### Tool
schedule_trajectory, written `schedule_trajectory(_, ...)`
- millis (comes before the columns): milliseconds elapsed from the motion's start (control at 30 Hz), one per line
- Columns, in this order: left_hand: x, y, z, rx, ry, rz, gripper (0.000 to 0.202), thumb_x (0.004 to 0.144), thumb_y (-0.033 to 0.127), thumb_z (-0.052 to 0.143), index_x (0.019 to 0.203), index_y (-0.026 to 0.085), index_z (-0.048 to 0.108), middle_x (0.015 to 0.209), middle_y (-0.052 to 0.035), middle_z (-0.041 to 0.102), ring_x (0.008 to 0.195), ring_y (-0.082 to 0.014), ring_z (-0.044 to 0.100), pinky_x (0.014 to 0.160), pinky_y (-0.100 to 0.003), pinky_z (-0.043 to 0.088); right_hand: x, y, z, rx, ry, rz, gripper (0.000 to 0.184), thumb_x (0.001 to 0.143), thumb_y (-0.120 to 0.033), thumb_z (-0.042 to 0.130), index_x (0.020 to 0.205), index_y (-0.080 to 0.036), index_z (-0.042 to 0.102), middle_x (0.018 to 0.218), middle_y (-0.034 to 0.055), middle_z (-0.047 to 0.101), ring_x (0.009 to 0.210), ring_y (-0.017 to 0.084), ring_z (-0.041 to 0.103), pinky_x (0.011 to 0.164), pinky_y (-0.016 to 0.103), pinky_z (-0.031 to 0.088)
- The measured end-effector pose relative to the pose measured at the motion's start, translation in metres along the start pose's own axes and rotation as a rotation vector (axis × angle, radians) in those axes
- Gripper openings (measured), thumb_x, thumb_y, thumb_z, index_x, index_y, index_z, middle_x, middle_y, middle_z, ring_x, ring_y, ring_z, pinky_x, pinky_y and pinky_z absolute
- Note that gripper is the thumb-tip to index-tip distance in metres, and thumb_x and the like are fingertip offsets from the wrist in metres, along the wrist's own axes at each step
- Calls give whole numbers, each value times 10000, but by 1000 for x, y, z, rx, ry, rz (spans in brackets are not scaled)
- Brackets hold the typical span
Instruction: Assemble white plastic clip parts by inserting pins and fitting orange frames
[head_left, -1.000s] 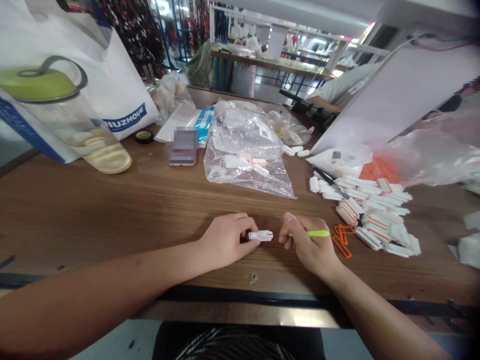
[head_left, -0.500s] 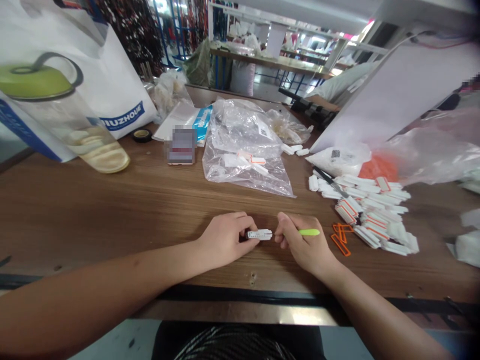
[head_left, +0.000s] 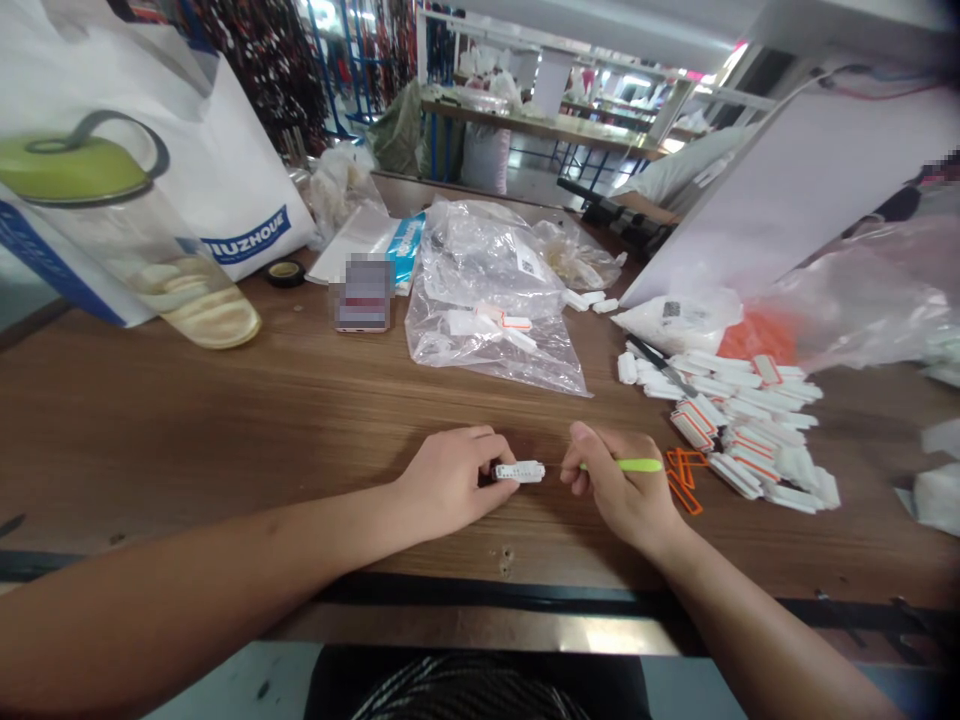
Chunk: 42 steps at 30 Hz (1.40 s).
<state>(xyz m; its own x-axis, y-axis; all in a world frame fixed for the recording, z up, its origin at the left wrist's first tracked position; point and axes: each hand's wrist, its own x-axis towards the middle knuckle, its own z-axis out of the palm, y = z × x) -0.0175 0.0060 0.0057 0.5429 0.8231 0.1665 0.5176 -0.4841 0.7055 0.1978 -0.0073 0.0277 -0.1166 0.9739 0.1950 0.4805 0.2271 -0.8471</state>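
Note:
My left hand (head_left: 448, 478) rests on the wooden table (head_left: 225, 420), its fingers pinched round a small white rectangular part (head_left: 519, 471). Just to the right, my right hand (head_left: 619, 487) is closed on a thin tool with a lime-green handle (head_left: 636, 465). The tool's fine tip points left at the end of the white part, with a small gap between them. To the right of my right hand lie loose orange frames (head_left: 684, 478) and a heap of white parts (head_left: 739, 420), some edged in orange.
A clear plastic bag (head_left: 491, 300) with a few parts lies behind the hands. A phone (head_left: 364, 292), a tape roll (head_left: 286, 272), a green-lidded jar (head_left: 135, 240) and a white shopping bag (head_left: 225, 150) stand at back left. More plastic bags (head_left: 855, 300) sit at right.
My right hand has drawn the green tool back to the right, away from the white part, after pushing in toward it half a second ago. The left hand has stayed put.

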Motion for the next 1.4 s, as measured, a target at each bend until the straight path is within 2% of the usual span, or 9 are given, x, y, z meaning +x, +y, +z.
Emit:
schedule_trajectory(267, 0, 1, 0, 3, 1, -2, 65, 827, 255, 652, 864, 202, 661, 773, 8, 600, 677, -135, 545, 617, -261, 411, 0, 1, 2, 0, -13, -17, 496, 986, -423, 473, 585, -166, 609, 532, 13, 618, 412, 93, 555, 432, 206, 433)
schedule_trajectory(567, -1, -2, 1, -10, -1, 7, 80, 848, 277, 636, 882, 208, 659, 794, 1, 607, 695, -138, 557, 621, -260, 418, 3, 2, 4, -27, -36, 35, 513, 983, -458, 460, 579, -172, 593, 513, 7, 617, 398, 96, 548, 416, 203, 419)
schedule_trajectory(833, 0, 0, 1, 24, 9, -5, 81, 849, 285, 635, 837, 206, 650, 765, 16, 587, 660, -128, 528, 604, -257, 387, 2, 0, 5, -221, -111, -114, 466, 1003, -378, 429, 603, -183, 566, 537, -2, 598, 465, 104, 533, 505, 230, 408)
schedule_trajectory(1067, 0, 1, -1, 25, -14, -15, 79, 857, 280, 625, 846, 204, 646, 769, 14, 576, 678, -134, 526, 616, -262, 387, -1, -4, 0, -29, 1, -48, 491, 994, -400, 451, 581, -177, 594, 525, 3, 609, 413, 97, 549, 444, 218, 425)
schedule_trajectory(1400, -1, -2, 1, 19, -7, -18, 71, 851, 275, 632, 864, 206, 642, 789, 16, 575, 684, -131, 523, 616, -262, 393, 0, 1, 2, -29, -43, -36, 479, 995, -373, 462, 583, -168, 594, 522, -3, 608, 418, 81, 557, 446, 194, 423)
